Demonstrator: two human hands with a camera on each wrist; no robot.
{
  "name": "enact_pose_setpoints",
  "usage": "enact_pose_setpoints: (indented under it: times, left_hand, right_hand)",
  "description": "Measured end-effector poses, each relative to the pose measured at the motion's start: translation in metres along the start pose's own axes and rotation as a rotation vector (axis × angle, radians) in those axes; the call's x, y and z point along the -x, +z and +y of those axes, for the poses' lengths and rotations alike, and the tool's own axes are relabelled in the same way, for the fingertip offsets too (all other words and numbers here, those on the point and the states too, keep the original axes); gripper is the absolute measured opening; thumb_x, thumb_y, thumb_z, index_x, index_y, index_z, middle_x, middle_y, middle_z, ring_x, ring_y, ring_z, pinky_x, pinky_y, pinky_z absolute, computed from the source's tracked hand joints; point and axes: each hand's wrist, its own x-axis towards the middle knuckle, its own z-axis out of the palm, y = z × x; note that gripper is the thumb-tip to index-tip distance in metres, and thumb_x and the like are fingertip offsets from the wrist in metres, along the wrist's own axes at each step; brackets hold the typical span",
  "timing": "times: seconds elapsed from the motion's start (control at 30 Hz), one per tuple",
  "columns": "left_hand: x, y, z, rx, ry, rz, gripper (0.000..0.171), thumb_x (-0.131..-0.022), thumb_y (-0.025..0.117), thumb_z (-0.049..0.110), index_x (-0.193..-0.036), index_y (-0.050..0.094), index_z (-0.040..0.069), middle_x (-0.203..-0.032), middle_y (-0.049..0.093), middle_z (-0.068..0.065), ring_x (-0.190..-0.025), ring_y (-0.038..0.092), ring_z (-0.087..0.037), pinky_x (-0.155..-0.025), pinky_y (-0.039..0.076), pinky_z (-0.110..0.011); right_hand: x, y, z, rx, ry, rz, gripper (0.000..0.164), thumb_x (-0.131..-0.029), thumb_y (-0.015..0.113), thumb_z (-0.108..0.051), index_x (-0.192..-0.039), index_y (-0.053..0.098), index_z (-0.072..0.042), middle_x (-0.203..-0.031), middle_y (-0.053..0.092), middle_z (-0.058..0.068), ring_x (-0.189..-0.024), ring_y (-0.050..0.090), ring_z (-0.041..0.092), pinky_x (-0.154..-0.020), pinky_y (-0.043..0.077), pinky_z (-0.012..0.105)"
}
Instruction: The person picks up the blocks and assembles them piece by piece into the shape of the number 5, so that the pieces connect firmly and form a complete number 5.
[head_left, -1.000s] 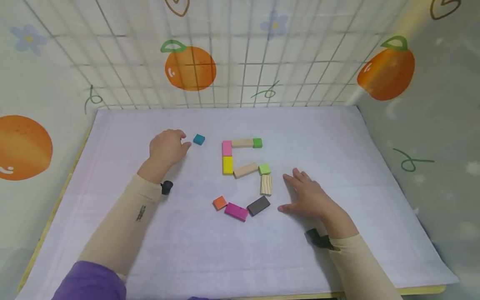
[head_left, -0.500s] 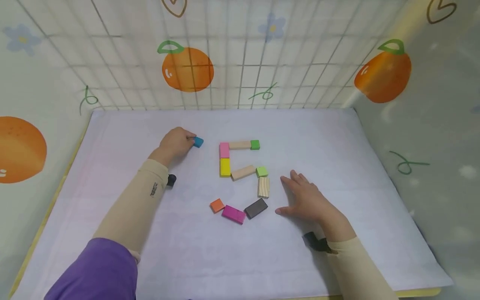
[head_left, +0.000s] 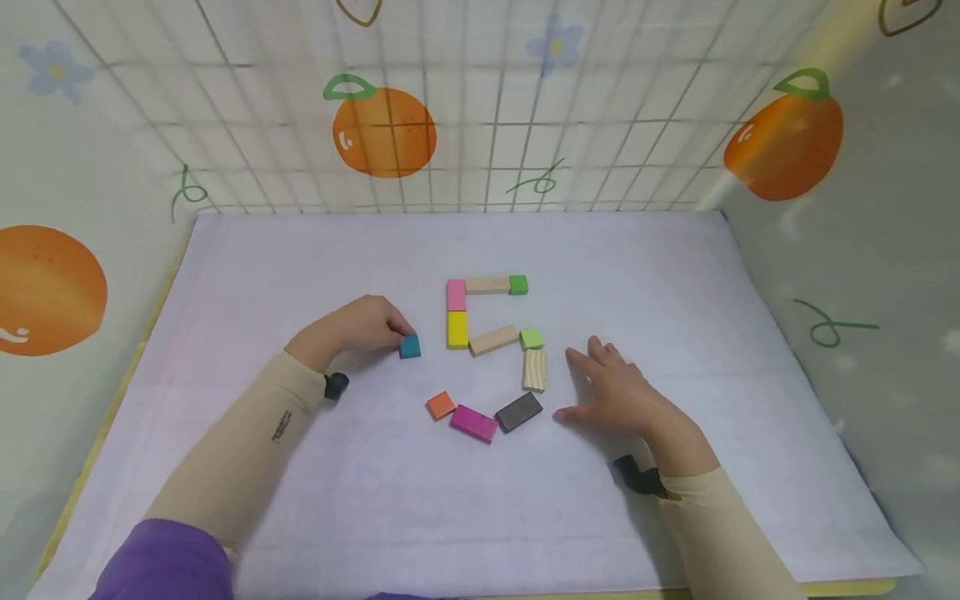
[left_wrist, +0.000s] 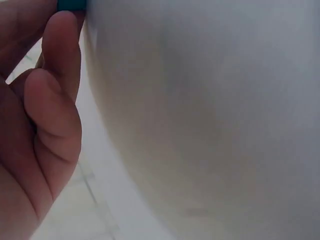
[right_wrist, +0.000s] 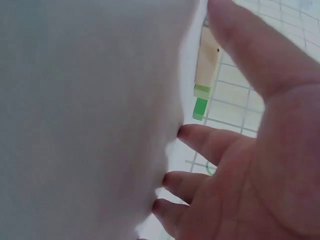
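Observation:
My left hand [head_left: 363, 325] pinches a small blue block [head_left: 409, 347] between thumb and fingers, left of the arranged blocks. At the top of the left wrist view, the same blue block [left_wrist: 72, 4] shows at the fingertips. My right hand [head_left: 624, 392] rests on the white cloth with fingers spread, holding nothing. Nearest to it are a striped wooden block [head_left: 534, 370] and a dark grey block [head_left: 519, 412]. In the right wrist view the fingertips of the right hand [right_wrist: 240, 165] touch the cloth, with a green block [right_wrist: 200, 108] beyond.
Pink [head_left: 456, 295], yellow [head_left: 457, 330], plain wood [head_left: 487, 286], green [head_left: 518, 285], light green [head_left: 532, 338], magenta [head_left: 473, 423] and orange [head_left: 441, 406] blocks form a bent line like a 5. A white cloth [head_left: 337, 508] covers the table; a grid [head_left: 480, 100] stands behind.
My left hand reached the blue block, took hold of it and brought it nearer to me and slightly right. The right hand and the other blocks stayed in place.

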Motion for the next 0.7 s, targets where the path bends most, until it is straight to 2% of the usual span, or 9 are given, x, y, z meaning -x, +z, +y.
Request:
enact_pose_setpoints:
  times: [0.13, 0.27, 0.43, 0.7]
  left_hand:
    - [0.013, 0.017, 0.010, -0.020, 0.031, -0.006, 0.020, -0.095, 0.068, 0.020, -0.112, 0.079, 0.022, -0.105, 0.073, 0.004, -0.098, 0.059, -0.020, -0.092, 0.054, -0.036]
    - [0.023, 0.028, 0.017, -0.050, 0.089, 0.000, 0.022, -0.095, 0.068, 0.018, -0.114, 0.079, 0.020, -0.106, 0.075, 0.004, -0.101, 0.062, -0.018, -0.096, 0.054, -0.037]
    - [0.031, 0.033, 0.023, -0.093, 0.177, 0.041, 0.023, -0.096, 0.068, 0.014, -0.116, 0.078, 0.018, -0.112, 0.076, 0.002, -0.111, 0.066, -0.018, -0.102, 0.052, -0.039]
    - [0.032, 0.040, 0.036, -0.111, 0.183, 0.018, 0.022, -0.095, 0.071, 0.016, -0.115, 0.078, 0.020, -0.110, 0.074, 0.004, -0.105, 0.065, -0.015, -0.097, 0.055, -0.035]
  right_hand:
    - [0.002, 0.001, 0.001, 0.005, -0.010, 0.020, 0.109, -0.074, 0.083, -0.059, -0.158, 0.032, -0.013, -0.166, 0.011, 0.027, -0.152, 0.009, 0.053, -0.115, 0.014, 0.074]
    - [0.003, 0.002, 0.003, 0.009, -0.023, 0.025, 0.107, -0.076, 0.082, -0.057, -0.159, 0.031, -0.013, -0.167, 0.011, 0.026, -0.152, 0.008, 0.052, -0.117, 0.013, 0.073]
    - [0.002, 0.003, 0.005, 0.009, -0.022, 0.032, 0.107, -0.076, 0.081, -0.058, -0.159, 0.031, -0.014, -0.167, 0.010, 0.025, -0.153, 0.008, 0.050, -0.117, 0.014, 0.072]
    - [0.001, 0.005, 0.007, 0.009, -0.014, 0.027, 0.108, -0.076, 0.081, -0.059, -0.160, 0.030, -0.016, -0.168, 0.009, 0.023, -0.154, 0.006, 0.049, -0.118, 0.013, 0.071]
